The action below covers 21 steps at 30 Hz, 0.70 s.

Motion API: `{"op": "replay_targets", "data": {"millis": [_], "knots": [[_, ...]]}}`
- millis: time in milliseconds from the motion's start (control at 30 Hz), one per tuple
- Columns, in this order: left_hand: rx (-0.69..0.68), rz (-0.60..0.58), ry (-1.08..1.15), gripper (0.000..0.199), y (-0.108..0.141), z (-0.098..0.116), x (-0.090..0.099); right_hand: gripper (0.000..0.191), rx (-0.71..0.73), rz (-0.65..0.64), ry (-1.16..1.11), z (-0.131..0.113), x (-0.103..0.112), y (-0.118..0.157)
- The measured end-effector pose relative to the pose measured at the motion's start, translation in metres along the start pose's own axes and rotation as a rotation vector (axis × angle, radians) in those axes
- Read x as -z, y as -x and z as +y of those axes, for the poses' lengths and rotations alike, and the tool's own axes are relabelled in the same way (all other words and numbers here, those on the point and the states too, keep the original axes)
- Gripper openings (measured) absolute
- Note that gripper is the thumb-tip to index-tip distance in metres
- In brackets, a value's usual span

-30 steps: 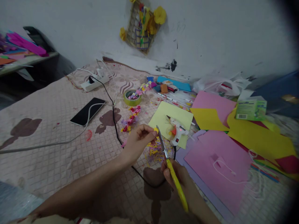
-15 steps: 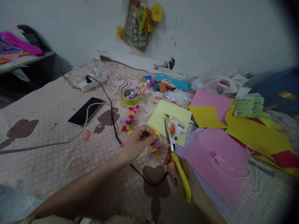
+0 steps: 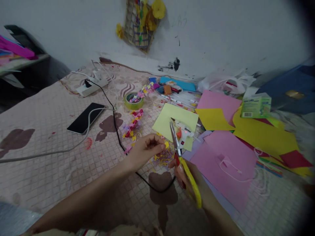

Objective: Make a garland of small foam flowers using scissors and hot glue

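My right hand (image 3: pixel 188 175) is closed around the yellow handle of a pair of scissors (image 3: pixel 189 177), whose blades point up and away and look closed. My left hand (image 3: pixel 147 149) is closed in a pinch, with a small yellow paper piece (image 3: pixel 166 144) at its fingertips. Beneath and between the hands lies a pile of paper scraps (image 3: pixel 164 157) in yellow and purple. A string of small pink, red and purple paper pieces (image 3: pixel 134 124) lies past my left hand. Just beyond the scissors, a white glue gun (image 3: pixel 183 135) with a small red light rests on a pale yellow sheet (image 3: pixel 163 122).
Left of my hands are a black phone (image 3: pixel 86 118), cables and a white power strip (image 3: pixel 92 87). A tape roll (image 3: pixel 133 101) stands further back. Pink sheets (image 3: pixel 226 167), yellow sheets (image 3: pixel 265 134) and a green box (image 3: pixel 256 106) cover the right side. A wall closes off the back.
The whole view has shifted slightly, with things appearing a little further left. Both hands keep nearly the same pose, the right still with the scissors and the left with the yellow paper piece.
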<state>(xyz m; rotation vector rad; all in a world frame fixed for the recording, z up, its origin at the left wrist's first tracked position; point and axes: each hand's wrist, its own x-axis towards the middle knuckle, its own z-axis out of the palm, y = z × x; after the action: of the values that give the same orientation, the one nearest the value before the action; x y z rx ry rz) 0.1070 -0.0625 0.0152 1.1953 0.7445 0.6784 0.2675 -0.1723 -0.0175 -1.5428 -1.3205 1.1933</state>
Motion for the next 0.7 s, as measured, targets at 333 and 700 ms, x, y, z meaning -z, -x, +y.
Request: {"op": "replay_targets", "data": {"millis": [333,700], "knots": [[0.083,-0.255,-0.162,0.018,0.001,-0.003,0.004,0.033,-0.100,0.075,-0.038,-0.005,0.003,-0.007],[0.033,-0.364,-0.324,0.009,0.004,-0.005,-0.002,0.012,-0.097,0.052,0.102,-0.022,0.006,-0.008]]}}
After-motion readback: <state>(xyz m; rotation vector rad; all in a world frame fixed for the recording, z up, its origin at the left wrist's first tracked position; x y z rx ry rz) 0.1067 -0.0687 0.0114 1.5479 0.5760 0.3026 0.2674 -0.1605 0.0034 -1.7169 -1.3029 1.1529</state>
